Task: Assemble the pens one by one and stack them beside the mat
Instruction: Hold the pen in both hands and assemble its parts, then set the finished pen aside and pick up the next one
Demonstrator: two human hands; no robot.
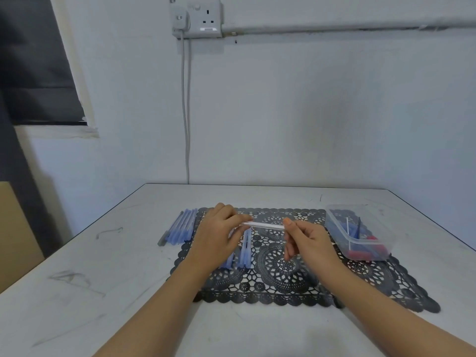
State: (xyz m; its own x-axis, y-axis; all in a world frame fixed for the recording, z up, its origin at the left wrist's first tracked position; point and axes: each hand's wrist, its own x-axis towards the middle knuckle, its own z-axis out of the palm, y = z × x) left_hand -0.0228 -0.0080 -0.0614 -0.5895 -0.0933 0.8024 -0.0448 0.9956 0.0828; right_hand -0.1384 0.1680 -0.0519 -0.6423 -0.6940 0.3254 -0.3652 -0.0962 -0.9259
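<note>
A clear pen barrel [265, 225] is held level above the black lace mat [296, 276]. My left hand [219, 238] pinches its left end and my right hand [306, 240] pinches its right end. Several blue pens [180, 228] lie side by side on the table just left of the mat. More blue pen pieces [244, 249] lie on the mat under my left hand, partly hidden by it.
A clear plastic box [360, 234] with blue and red pen parts stands on the mat's right end. The white table [103, 292] ends at the wall behind, where a cable hangs from a socket [197, 18].
</note>
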